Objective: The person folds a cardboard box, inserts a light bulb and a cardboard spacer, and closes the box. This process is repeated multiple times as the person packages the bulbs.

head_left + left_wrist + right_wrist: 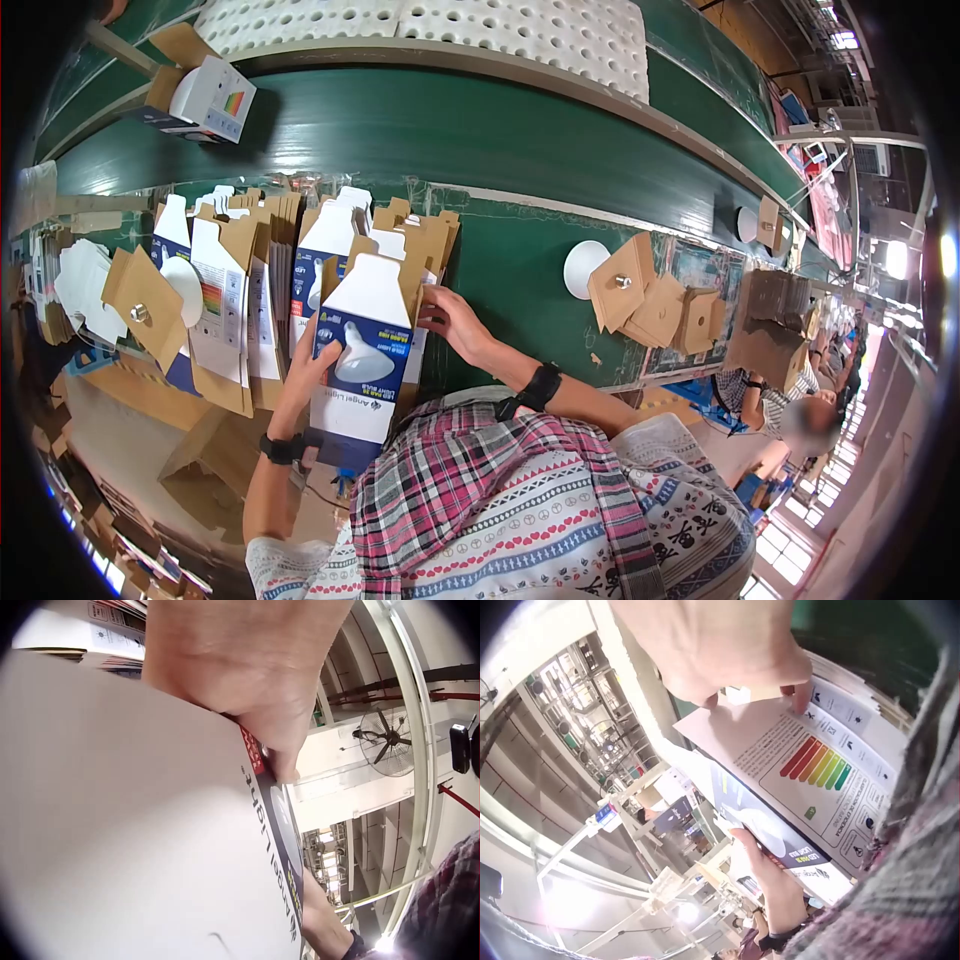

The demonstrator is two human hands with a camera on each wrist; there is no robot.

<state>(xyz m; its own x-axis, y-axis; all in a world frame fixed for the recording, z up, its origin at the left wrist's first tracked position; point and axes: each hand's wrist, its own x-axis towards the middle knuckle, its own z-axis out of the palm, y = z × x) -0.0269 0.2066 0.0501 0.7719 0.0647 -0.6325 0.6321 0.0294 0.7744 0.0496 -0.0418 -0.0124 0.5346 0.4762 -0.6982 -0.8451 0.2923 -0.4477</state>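
The person's left hand (303,372) grips the left edge of a flat, unfolded bulb carton (360,365), thumb laid on its blue printed face; the carton stands upright in front of the chest, against the near edge of the green bench (520,290); its face shows a white reflector bulb and, in the left wrist view, the words "Angel Light" run along the blue panel; smaller print beside the bulb seems to read "LED", though it is too small to be sure. The right hand (452,318) pinches the carton's upper right side panel, fingertips (802,697) curled onto the white panel that carries a coloured energy-rating chart of red, orange, yellow and green bars; the fine text beside the chart is not readable. Just behind the held carton stand stacks of flat cartons (250,290) of the same print, brown flaps up. An assembled white box (205,100) sits on the green conveyor belt (480,130), well apart from the hands; it shows a small colour chart too.
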